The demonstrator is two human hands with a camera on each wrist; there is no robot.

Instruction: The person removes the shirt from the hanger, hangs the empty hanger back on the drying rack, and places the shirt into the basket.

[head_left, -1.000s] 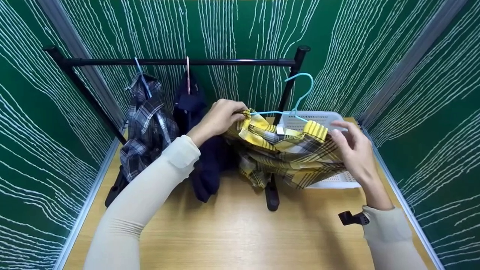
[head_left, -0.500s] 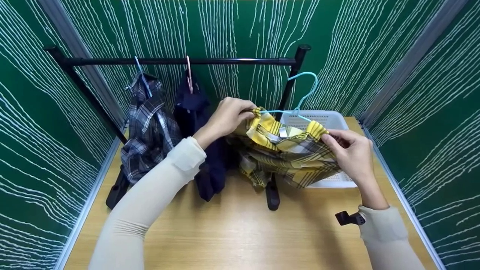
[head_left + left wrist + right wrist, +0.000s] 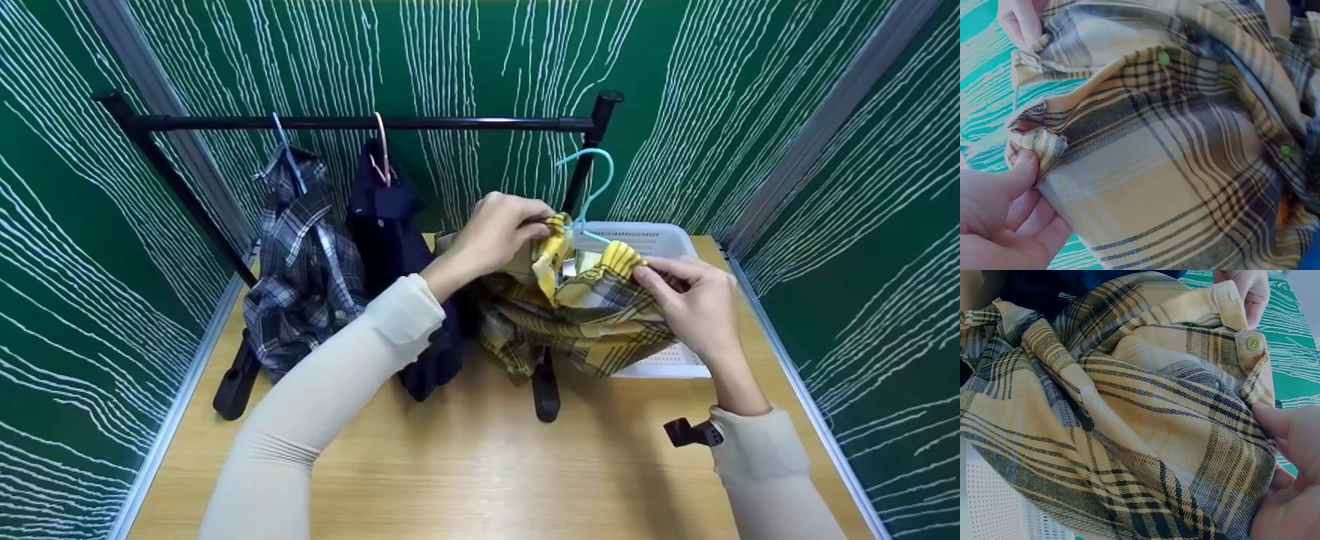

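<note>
A yellow plaid shirt (image 3: pixel 585 322) hangs bunched between my hands, with a light-blue hanger (image 3: pixel 600 174) in its neck, hook upward. My left hand (image 3: pixel 496 231) pinches the left side of the collar between thumb and fingers. On the other side, my right hand (image 3: pixel 694 300) grips the collar's right part. The left wrist view has the left thumb on a folded edge of the shirt cloth (image 3: pixel 1123 169). Green buttons (image 3: pixel 1163 58) run along the shirt's placket. In the right wrist view, the right thumb presses the cloth near a green button (image 3: pixel 1253 343). Most of the hanger's arms are hidden by fabric.
A black clothes rack (image 3: pixel 465 124) stands behind. On its bar hang a dark plaid shirt (image 3: pixel 296 247) on a blue hanger and a navy garment (image 3: pixel 390 217) on a pink hanger. A white perforated basket (image 3: pixel 667 238) stands behind the yellow shirt on the wooden table (image 3: pixel 480 465).
My right hand has come in and taken hold of the collar's right side. The left hand has moved right with the collar, narrowing the neck opening. Lately the hanger hook has shifted left.
</note>
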